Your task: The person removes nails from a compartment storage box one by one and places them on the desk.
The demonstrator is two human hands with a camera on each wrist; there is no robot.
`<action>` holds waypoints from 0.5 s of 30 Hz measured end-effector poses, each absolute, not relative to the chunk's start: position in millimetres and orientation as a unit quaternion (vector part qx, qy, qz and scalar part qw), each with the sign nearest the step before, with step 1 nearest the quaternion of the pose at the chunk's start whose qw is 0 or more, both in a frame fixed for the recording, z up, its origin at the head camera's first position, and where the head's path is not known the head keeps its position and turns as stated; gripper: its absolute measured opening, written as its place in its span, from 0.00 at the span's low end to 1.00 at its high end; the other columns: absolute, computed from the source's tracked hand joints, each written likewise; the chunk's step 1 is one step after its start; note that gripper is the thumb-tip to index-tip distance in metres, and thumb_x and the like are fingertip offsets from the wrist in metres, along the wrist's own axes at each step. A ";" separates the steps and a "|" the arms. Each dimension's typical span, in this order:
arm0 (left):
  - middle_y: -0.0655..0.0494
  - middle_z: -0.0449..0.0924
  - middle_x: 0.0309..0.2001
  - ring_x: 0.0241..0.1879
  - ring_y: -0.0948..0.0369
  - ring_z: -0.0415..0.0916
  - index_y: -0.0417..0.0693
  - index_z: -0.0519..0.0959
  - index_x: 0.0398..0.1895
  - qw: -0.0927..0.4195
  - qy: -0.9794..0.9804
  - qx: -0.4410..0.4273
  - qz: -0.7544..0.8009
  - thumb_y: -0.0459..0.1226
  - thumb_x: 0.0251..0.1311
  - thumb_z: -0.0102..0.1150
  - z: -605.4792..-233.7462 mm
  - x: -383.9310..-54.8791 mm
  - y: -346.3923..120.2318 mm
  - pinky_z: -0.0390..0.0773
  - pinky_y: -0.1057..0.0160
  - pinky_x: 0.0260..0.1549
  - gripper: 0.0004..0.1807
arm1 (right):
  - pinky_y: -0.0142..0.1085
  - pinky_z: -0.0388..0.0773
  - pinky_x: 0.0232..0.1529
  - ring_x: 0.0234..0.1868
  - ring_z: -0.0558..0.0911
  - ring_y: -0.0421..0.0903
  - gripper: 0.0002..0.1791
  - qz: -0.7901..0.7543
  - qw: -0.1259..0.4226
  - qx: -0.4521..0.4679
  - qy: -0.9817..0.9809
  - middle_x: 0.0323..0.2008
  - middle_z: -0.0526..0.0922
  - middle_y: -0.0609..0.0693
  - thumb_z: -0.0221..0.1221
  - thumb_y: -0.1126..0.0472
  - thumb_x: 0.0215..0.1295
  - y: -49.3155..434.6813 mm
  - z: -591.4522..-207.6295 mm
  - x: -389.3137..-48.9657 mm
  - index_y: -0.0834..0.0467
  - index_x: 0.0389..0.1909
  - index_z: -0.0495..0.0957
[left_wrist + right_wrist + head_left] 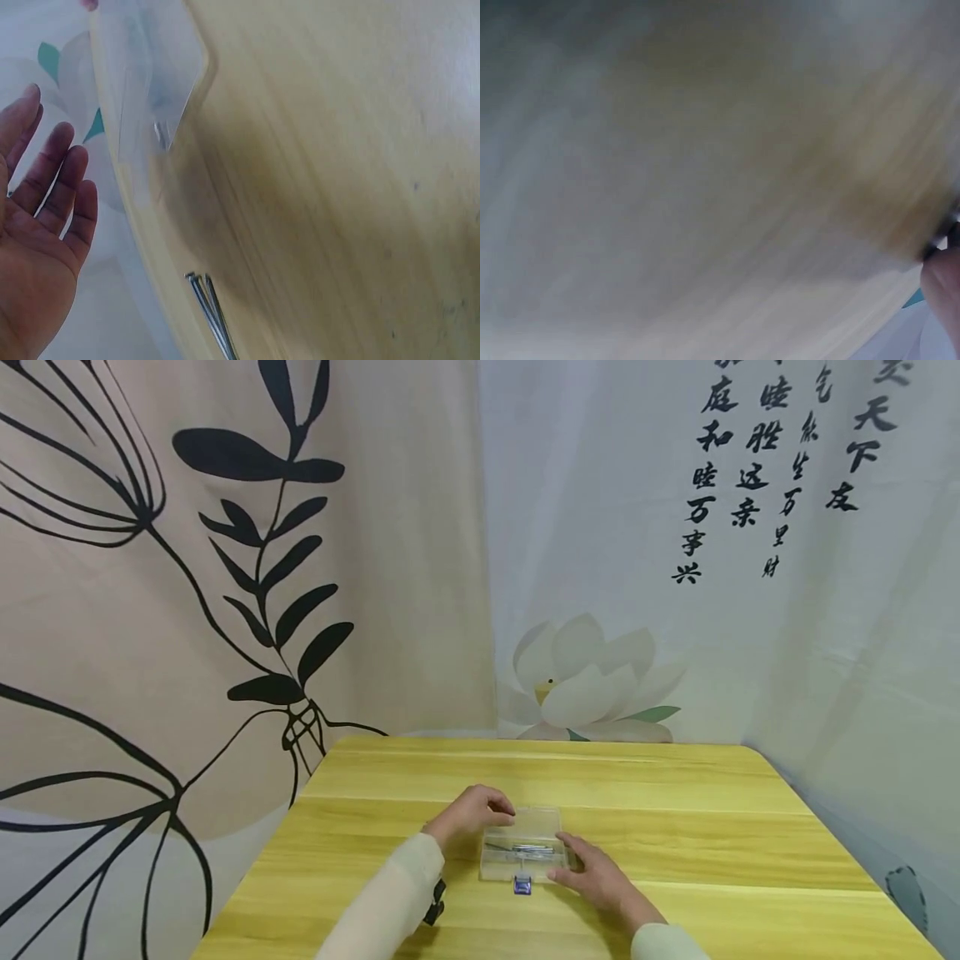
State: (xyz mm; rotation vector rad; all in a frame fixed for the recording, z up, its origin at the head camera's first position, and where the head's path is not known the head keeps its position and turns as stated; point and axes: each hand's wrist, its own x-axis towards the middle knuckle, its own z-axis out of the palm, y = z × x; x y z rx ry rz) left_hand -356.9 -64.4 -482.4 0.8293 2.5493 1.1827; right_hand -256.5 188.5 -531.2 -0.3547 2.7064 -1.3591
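A clear plastic box (pixel 491 870) lies on the table with its see-through lid (pixel 540 818) raised at the back. Several metal nails (pixel 534 850) show within its outline. My left hand (pixel 474 814) hovers by the lid's left side, its fingers loosely bent; the left wrist view has this hand (pixel 41 225) with fingers spread and nothing in them. Thumb and forefinger of my right hand (pixel 598 872) grip the box's right side. Long nails (pixel 214 319) appear below the clear plastic (pixel 161 67) in the left wrist view. The right wrist view is mostly blurred, with a fingertip (pixel 945 289) at its edge.
A small blue square piece (pixel 522 884) is at the box's front edge. The yellow wood-grain table (pixel 712 827) reaches back to a printed curtain (pixel 420 568). A black device (pixel 435 902) sits at my left wrist.
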 end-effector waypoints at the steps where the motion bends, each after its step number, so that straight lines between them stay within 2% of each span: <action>1: 0.64 0.82 0.37 0.38 0.64 0.78 0.45 0.86 0.42 0.108 0.866 0.281 0.399 0.38 0.65 0.65 -483.7 -355.9 -62.8 0.78 0.60 0.40 0.08 | 0.67 0.55 0.64 0.68 0.61 0.71 0.40 -0.445 0.047 -0.114 0.887 0.69 0.63 0.69 0.65 0.47 0.65 188.6 -531.0 -255.7 0.61 0.73 0.63; 15: 0.64 0.83 0.34 0.34 0.66 0.77 0.46 0.87 0.36 0.109 0.864 0.291 0.397 0.35 0.61 0.68 -497.1 -346.3 -47.5 0.77 0.64 0.36 0.03 | 0.68 0.54 0.64 0.69 0.60 0.72 0.40 -0.432 0.041 -0.112 0.894 0.69 0.63 0.69 0.64 0.46 0.65 190.3 -528.7 -256.0 0.60 0.73 0.63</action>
